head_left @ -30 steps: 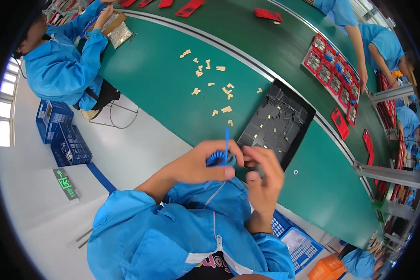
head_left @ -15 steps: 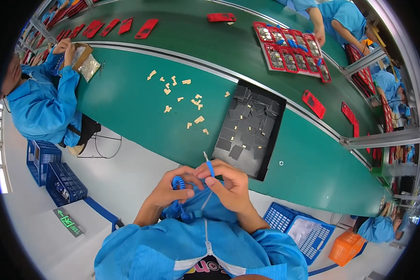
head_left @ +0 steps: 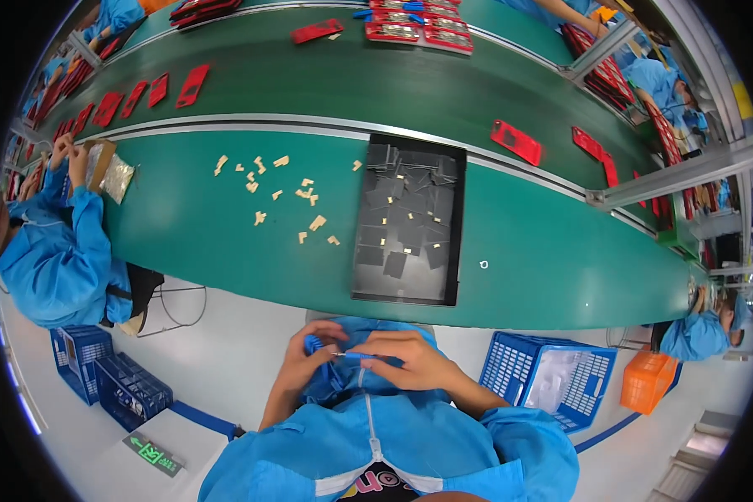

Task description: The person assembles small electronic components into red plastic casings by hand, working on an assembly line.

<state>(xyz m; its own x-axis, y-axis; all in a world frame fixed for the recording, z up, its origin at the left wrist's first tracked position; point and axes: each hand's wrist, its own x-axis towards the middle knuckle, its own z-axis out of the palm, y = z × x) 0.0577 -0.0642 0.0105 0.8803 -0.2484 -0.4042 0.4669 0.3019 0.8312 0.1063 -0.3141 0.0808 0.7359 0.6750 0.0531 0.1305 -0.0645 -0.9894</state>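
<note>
In front of my body, below the bench edge, my left hand (head_left: 297, 361) is closed around a blue coiled cord (head_left: 313, 343). My right hand (head_left: 414, 360) pinches a slim blue piece with a thin metal tip (head_left: 356, 356); its exact kind is unclear. The tip points left, close to my left fingers. Part of the cord hangs below my left hand. Beyond my hands, a black tray (head_left: 455, 243) on the bench holds dark grey sheets (head_left: 396, 265) and small pale yellow pieces (head_left: 407, 250).
Loose yellow pieces (head_left: 318, 223) lie scattered on the green bench (head_left: 226, 243) left of the tray. Red phone-shaped casings (head_left: 516, 143) sit on the conveyor behind. A co-worker's blue sleeve (head_left: 58, 259) is at the left. Blue crates (head_left: 552, 376) stand on the floor.
My view has shifted, with the tray now more upright in it. The metal tip has swung from pointing up to pointing left at my left hand. The red casing tray moved left in view.
</note>
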